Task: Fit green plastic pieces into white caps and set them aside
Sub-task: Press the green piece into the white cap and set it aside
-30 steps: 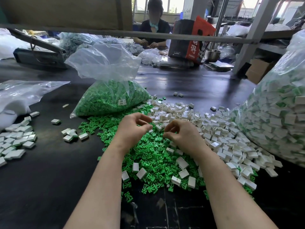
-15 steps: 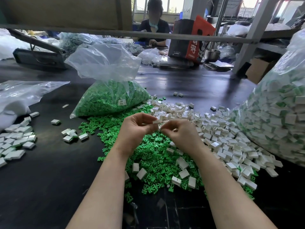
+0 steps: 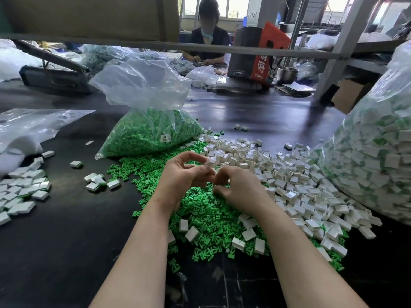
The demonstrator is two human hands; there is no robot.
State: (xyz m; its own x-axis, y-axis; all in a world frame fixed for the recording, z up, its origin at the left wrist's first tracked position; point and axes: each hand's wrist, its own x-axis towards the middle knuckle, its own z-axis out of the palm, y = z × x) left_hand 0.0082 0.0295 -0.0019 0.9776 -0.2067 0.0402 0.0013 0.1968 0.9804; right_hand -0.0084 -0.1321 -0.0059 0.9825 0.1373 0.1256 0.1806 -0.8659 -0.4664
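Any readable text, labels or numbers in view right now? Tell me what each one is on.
Small white sticker on the bag of green pieces: printed characters, too small to read.
Black and red carton at the far side of the table: large red characters and a row of small marks beneath, too blurred to quote.
Nothing else with text shows; none on the white caps.

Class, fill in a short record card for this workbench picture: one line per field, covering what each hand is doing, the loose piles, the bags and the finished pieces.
left hand: pinches a white cap at its fingertips
right hand: fingers curled, meeting the left hand; what it holds is hidden
green pieces: loose heap under both hands
white caps pile: right of the heap
green bag: open, behind the heap
big bag: far right, white-and-green pieces
set-aside pieces: far left
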